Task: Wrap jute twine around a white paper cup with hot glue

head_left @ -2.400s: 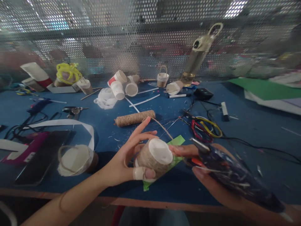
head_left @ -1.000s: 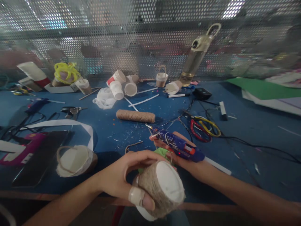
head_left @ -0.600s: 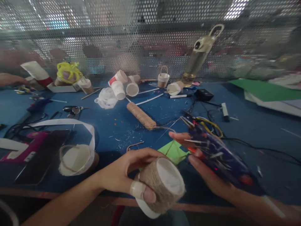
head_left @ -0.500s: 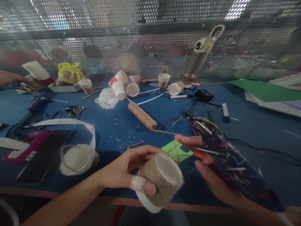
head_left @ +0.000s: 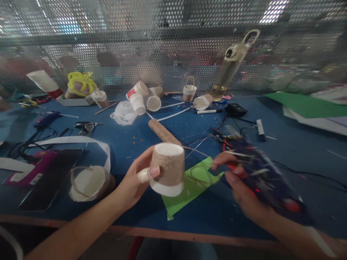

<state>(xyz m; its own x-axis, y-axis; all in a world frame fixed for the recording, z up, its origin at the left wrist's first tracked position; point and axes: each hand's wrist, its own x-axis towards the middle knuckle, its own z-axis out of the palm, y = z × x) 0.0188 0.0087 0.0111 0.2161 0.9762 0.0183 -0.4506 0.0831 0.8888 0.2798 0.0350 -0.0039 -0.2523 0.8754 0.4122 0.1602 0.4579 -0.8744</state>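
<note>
my left hand [head_left: 138, 177] reaches in low, thumb and fingers closed around a twine-wrapped cup [head_left: 168, 169], its white base facing up. my right hand [head_left: 230, 168] grips a blue glue gun [head_left: 267, 177], just right of the cup. the twine roll [head_left: 164, 131] lies beyond my left grip; left of it, a handled cup [head_left: 88, 183] shows a bare white inside.

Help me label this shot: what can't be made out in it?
All in the head view:
Fingertips of the left hand, bar the thumb's: behind the twine-wrapped cup.
Cup's inside: hidden by its walls.
Near end of the twine spool: behind the cup.
Tip of the glue gun: blurred.
Another hand: cut off by left edge.
Beyond the perforated panel: blurred shapes.
</note>
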